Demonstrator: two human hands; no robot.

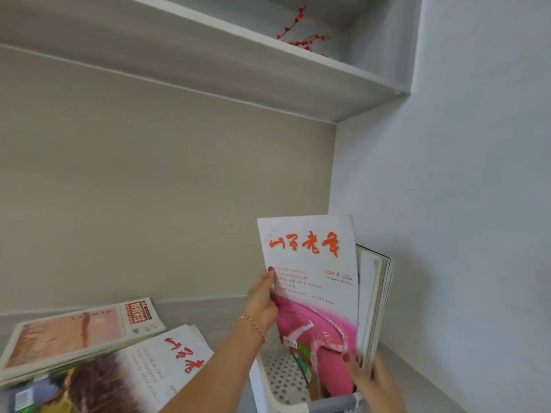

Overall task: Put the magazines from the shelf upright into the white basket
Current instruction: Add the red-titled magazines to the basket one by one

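1. A light grey shelf (214,311) is seen from above, set into a corner formed by a beige back panel (149,189) and a pale blue-grey side wall (462,174) on the right.
2. An upper shelf board (208,64) is fixed overhead, and a sprig of red berries (298,34) is laid on it near its right end.
3. A white perforated basket (280,380) is placed at the right end of the lower shelf, close to the side wall.
4. A magazine with a pink and white cover (313,293) is held upright over the basket, its lower edge inside the basket walls.
5. The left edge of this magazine is gripped by the left hand (262,302), thumb on the cover; a thin bracelet (252,323) is worn at the wrist.
6. The lower right corner of the same magazine is pinched by the right hand (375,380), the thumb being pressed on the cover.
7. Further upright magazines (375,299) are stood just behind it in the basket, against the side wall.
8. Two flat piles remain at the left end of the shelf: a stack topped by a peach-coloured cover (74,335) nearer the back panel, and a stack topped by a white cover with red lettering (155,371) at the front edge, overlapping the first.
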